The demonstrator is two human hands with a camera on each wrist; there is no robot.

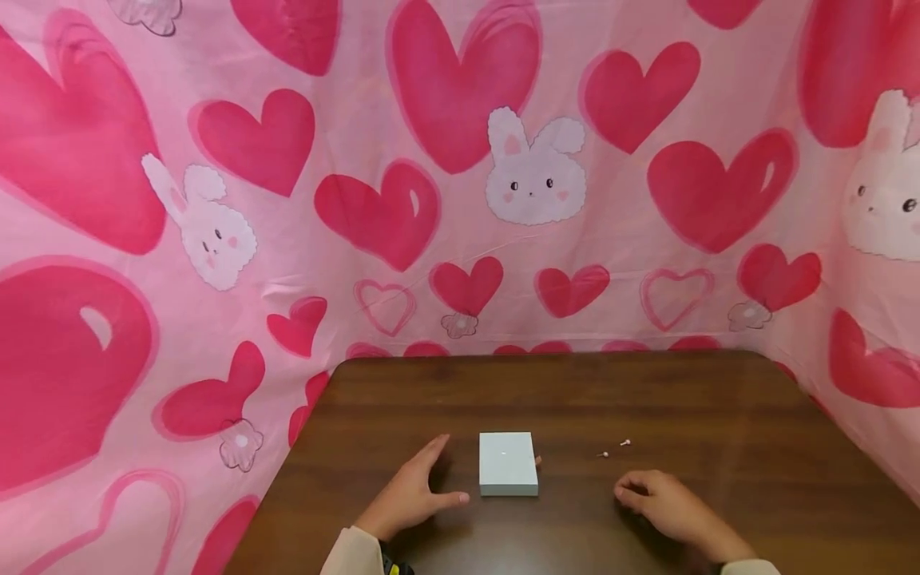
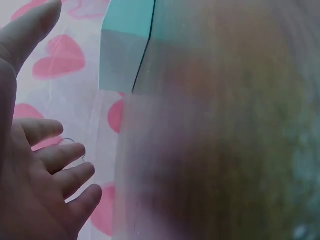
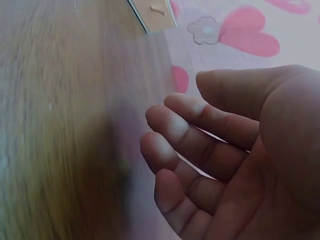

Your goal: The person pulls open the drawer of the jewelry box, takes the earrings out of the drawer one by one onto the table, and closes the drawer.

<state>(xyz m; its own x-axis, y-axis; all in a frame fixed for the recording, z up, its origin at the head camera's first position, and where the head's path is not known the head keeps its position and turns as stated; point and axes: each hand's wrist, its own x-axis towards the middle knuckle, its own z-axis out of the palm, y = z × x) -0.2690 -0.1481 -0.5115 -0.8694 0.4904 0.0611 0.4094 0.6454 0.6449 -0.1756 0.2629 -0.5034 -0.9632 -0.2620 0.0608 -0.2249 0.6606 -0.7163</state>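
A flat pale mint box lies on the table, with a small tan tab showing at its right side. Left of it is my left hand, thumb and fingers spread apart, touching nothing. The left wrist view shows the same box beyond that hand. My right hand rests over the table to the right, its fingers loosely bent; in the right wrist view nothing lies between the thumb and fingers of this hand. Two tiny earrings, one nearer and one farther, lie beyond it.
The dark brown wooden table has rounded far corners. A pink cloth printed with red hearts and white rabbits hangs behind it and on both sides.
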